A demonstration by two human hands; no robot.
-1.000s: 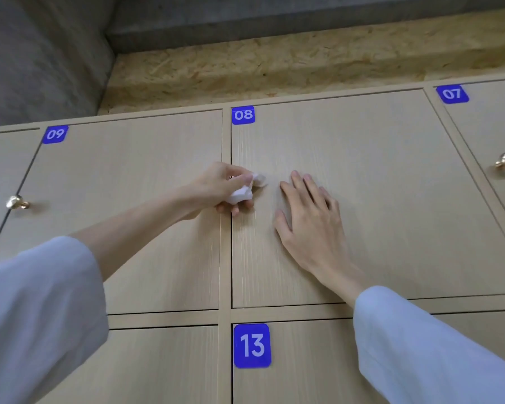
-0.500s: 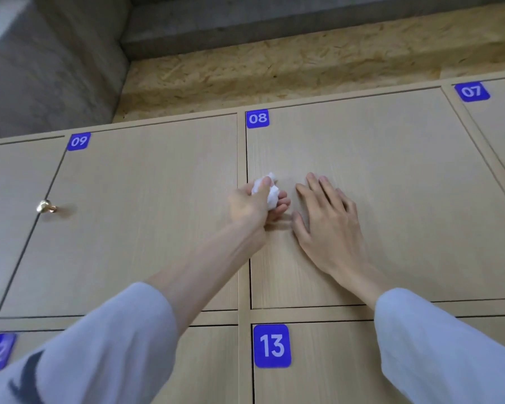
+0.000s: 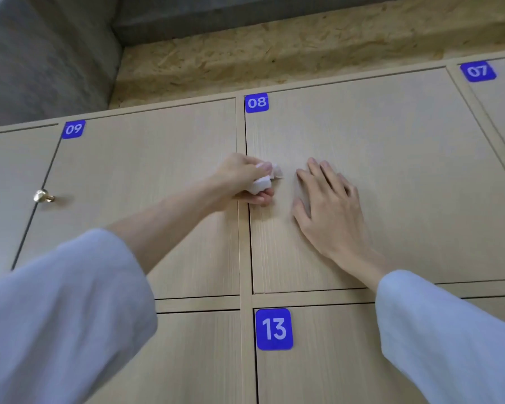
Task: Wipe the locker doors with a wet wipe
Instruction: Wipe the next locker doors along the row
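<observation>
Light wooden locker doors fill the view, each with a blue number tag. My left hand (image 3: 245,179) grips a crumpled white wet wipe (image 3: 261,182) and holds it against the left edge of door 08 (image 3: 391,158), right beside the strip that separates it from door 09 (image 3: 140,182). My right hand (image 3: 330,208) lies flat on door 08 with straight, spread fingers, a short gap to the right of the wipe. Both forearms come up from pale blue sleeves.
A brass knob (image 3: 43,196) sticks out at the left edge of door 09. Door 13 (image 3: 327,360) lies below door 08, and door 07 (image 3: 502,106) is at the far right. Rough chipboard (image 3: 303,51) and a grey concrete wall (image 3: 41,53) run above the lockers.
My left hand with the wipe has shifted back and forth along the left edge of door 08, ending a little higher and to the left. My right hand has stayed flat on the door.
</observation>
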